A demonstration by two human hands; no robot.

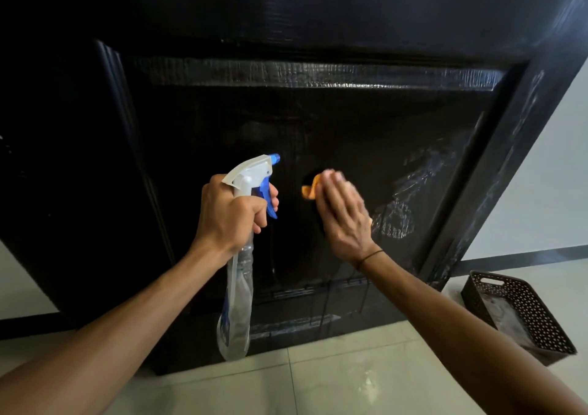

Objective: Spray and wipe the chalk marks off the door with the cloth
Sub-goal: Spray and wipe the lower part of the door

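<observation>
The black panelled wooden door (318, 121) looks wet and mostly clean centrally, though whitish chalk marks (397, 217) seemingly remain rightward. The right hand (342, 214) presses the orange cloth (310, 188) flat-fingered; the left hand (232, 212) grips the clear trigger spray bottle (237, 303).

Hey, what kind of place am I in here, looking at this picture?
Probably indoors in a home, at the foot of a doorway: a black panelled door with chalk marks, a pale tiled floor, and a dark woven plastic basket beside a plain light wall.
</observation>
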